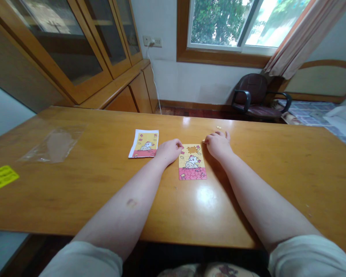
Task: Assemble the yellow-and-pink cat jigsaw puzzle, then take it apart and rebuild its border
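Observation:
A small yellow and pink jigsaw puzzle [192, 163] lies on the wooden table, with a gap near its top where the table shows through. My left hand [170, 151] is at the puzzle's upper left edge, its fingers pressed together; whether anything is between them is too small to tell. Just right of the puzzle, my right hand [218, 144] pinches a small yellow puzzle piece [203, 141]. Beyond that hand lie a few loose yellow pieces [218, 127]. A printed picture card [145, 144] with the same design rests left of the puzzle, beside my left hand.
On the wooden table [103, 192], a clear plastic bag [57, 144] lies at the left, with a yellow label [1, 178] near the left edge. Behind the table stand a glass-door cabinet [103, 34], an office chair [252, 96] and a bed [314, 111].

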